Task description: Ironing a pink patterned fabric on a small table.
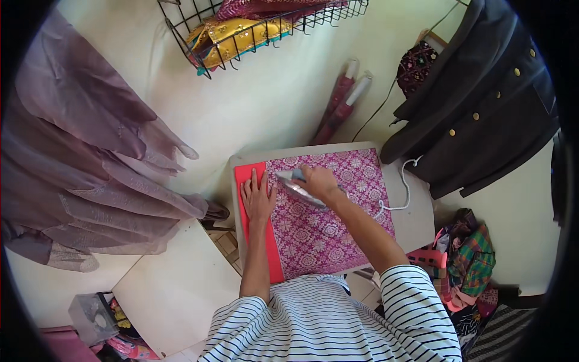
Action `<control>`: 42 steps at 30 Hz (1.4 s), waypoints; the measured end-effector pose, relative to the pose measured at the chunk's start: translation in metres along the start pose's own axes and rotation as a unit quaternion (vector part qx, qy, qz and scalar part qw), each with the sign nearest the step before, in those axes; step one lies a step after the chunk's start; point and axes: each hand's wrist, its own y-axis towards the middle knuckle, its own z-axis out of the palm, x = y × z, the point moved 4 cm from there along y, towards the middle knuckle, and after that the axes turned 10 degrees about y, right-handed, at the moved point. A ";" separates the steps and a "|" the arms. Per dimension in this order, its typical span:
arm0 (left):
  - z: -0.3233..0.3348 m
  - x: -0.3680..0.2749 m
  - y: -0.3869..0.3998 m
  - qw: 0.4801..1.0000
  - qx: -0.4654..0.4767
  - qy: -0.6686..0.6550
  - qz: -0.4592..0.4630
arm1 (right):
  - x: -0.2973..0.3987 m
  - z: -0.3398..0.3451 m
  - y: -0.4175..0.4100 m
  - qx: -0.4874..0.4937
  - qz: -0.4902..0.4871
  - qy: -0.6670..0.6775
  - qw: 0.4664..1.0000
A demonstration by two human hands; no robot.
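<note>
A magenta fabric with a pale floral pattern (307, 240) lies flat over the table (414, 226) before me. Along its left side runs a plain red band (275, 262). My left hand (258, 199) rests palm down on that band, fingers spread and pointing away from me. In my right hand (319, 181) is the handle of a clothes iron (298, 190). The iron's metal body is over the patterned part, its tip towards the upper left, close to the red band. My hand covers part of the handle. A white cord (409, 190) trails to the right of the iron.
Mauve garments (104, 149) hang at left, and a dark coat with gold buttons (475, 99) at right. A wire basket (253, 36) with fabrics is on the wall. Rolls (344, 104) lean behind the table. A heaped basket (427, 258) stands right; a white tabletop (181, 289) lies left.
</note>
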 end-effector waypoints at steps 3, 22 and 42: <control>0.001 -0.018 0.009 1.000 0.016 0.003 -0.010 | -0.045 -0.019 0.003 -0.089 0.119 0.036 0.988; 0.029 -0.124 0.010 0.985 0.059 -0.080 0.138 | -0.177 -0.086 -0.032 -0.192 0.303 0.008 0.933; 0.024 -0.120 0.011 0.989 0.039 -0.062 0.128 | -0.203 -0.098 -0.083 -0.178 0.344 0.002 0.922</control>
